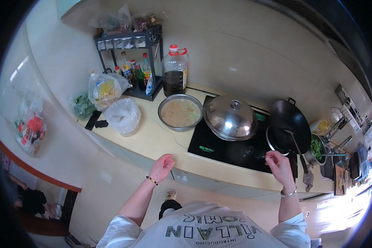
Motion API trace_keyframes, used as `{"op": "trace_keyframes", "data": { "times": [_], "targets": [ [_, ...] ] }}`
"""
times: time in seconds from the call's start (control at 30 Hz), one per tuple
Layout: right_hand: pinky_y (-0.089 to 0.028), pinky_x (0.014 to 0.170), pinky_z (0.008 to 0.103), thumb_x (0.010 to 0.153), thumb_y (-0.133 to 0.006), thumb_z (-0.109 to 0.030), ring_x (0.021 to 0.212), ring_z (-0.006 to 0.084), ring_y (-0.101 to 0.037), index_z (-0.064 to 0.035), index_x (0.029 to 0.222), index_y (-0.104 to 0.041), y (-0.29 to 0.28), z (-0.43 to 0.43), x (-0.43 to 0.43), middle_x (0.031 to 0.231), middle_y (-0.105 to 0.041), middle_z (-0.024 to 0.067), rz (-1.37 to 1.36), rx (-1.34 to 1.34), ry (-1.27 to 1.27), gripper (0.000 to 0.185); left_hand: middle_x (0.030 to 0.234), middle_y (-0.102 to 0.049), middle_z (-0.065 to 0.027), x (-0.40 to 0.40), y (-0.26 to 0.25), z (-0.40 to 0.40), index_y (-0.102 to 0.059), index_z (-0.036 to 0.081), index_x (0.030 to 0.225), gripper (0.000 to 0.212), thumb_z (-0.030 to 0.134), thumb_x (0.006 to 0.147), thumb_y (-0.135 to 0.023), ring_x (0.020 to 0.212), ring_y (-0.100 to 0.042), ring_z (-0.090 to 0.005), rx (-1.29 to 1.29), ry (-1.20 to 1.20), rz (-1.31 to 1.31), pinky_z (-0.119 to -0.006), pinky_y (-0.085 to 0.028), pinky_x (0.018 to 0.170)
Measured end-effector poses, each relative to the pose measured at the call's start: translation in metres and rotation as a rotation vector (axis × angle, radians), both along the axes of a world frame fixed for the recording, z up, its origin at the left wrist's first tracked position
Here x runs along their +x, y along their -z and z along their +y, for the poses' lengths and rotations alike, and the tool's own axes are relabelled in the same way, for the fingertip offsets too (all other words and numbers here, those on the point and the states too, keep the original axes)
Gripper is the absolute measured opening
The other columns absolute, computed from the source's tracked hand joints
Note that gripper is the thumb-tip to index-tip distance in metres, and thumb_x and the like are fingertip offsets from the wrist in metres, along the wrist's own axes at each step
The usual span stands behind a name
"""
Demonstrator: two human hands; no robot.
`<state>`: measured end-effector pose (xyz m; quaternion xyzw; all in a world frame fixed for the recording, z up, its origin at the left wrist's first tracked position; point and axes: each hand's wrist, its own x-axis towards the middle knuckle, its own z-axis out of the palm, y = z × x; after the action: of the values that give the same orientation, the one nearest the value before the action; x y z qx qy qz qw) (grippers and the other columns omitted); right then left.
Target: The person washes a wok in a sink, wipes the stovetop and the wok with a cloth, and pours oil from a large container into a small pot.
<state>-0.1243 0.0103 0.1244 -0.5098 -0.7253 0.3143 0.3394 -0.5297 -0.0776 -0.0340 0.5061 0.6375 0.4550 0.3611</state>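
Observation:
My left hand (162,167) hangs near the counter's front edge with curled fingers; whether it holds anything cannot be told. My right hand (277,166) is over the front of the black cooktop (223,155), its fingertips bent together near a control knob (263,155); contact is unclear. On the cooktop sits a pan with a domed steel lid (231,117). To its right a black wok (290,121) leans tilted, a long-handled spatula (294,142) lying across it. Left of the lid, a metal bowl (179,112) holds a cloudy, light-brown mixture.
A plastic-lined tub (123,116), bagged greens (83,106) and a large oil jug (174,73) stand on the left counter beside a spice rack (152,62). A pot of cut greens (316,148) and a wooden board (340,179) are at right. Another person (31,198) shows at lower left.

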Motion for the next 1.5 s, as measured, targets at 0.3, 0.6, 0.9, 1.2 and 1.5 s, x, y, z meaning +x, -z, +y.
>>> {"op": "trace_keyframes", "data": {
  "times": [0.3, 0.6, 0.9, 1.2, 1.5],
  "targets": [
    [-0.047, 0.058, 0.0272, 0.079, -0.061, -0.013, 0.062, 0.0176, -0.058, -0.0001, 0.094, -0.059, 0.024, 0.028, -0.169, 0.074, -0.062, 0.0117, -0.159, -0.102, -0.18, 0.02, 0.08, -0.06, -0.0038, -0.113, 0.04, 0.078, -0.056, 0.003, 0.098, 0.018, 0.015, 0.085, -0.055, 0.069, -0.056, -0.0106, -0.051, 0.023, -0.125, -0.023, -0.047, 0.064],
    [-0.048, 0.066, 0.0325, 0.082, -0.057, -0.021, 0.072, 0.0279, -0.061, -0.0024, 0.094, -0.059, 0.072, 0.02, -0.24, 0.08, -0.062, 0.015, -0.239, -0.249, -0.298, 0.022, 0.076, -0.059, -0.0041, -0.113, 0.034, 0.152, -0.052, 0.006, 0.096, 0.014, 0.016, 0.087, -0.053, 0.062, -0.058, -0.0127, -0.248, -0.258, -0.712, -0.025, -0.049, 0.053],
    [-0.047, 0.06, 0.0303, 0.081, -0.059, -0.017, 0.064, 0.023, -0.06, -0.0006, 0.089, -0.059, 0.037, 0.07, -0.244, 0.073, -0.062, 0.0125, -0.222, -0.244, -0.267, 0.019, 0.067, -0.056, -0.0049, -0.101, 0.045, 0.17, -0.048, 0.005, 0.086, 0.013, 0.017, 0.086, -0.053, 0.054, -0.055, -0.0121, -0.222, -0.331, -0.852, -0.023, -0.043, 0.044],
    [-0.046, 0.057, 0.0312, 0.079, -0.055, -0.023, 0.051, 0.0172, -0.057, 0.001, 0.074, -0.058, -0.061, 0.239, -0.34, 0.057, -0.057, 0.0101, -0.236, 0.079, -0.161, 0.025, 0.063, -0.052, -0.0025, -0.125, 0.061, 0.1, -0.046, 0.007, 0.075, 0.013, 0.014, 0.085, -0.052, 0.053, -0.05, -0.0101, -0.148, -0.149, -0.607, -0.022, -0.04, 0.043],
    [-0.044, 0.08, 0.0367, 0.078, -0.057, -0.017, 0.094, 0.0233, -0.056, -0.0095, 0.095, -0.061, -0.082, 0.364, -0.443, 0.097, -0.06, 0.009, -0.822, 0.656, -0.062, 0.02, 0.067, -0.058, -0.0059, -0.179, 0.114, -0.051, -0.054, 0.001, 0.082, 0.011, 0.013, 0.084, -0.055, 0.059, -0.056, -0.0125, -0.295, -0.343, -0.552, -0.023, -0.045, 0.052]
  ]
}}
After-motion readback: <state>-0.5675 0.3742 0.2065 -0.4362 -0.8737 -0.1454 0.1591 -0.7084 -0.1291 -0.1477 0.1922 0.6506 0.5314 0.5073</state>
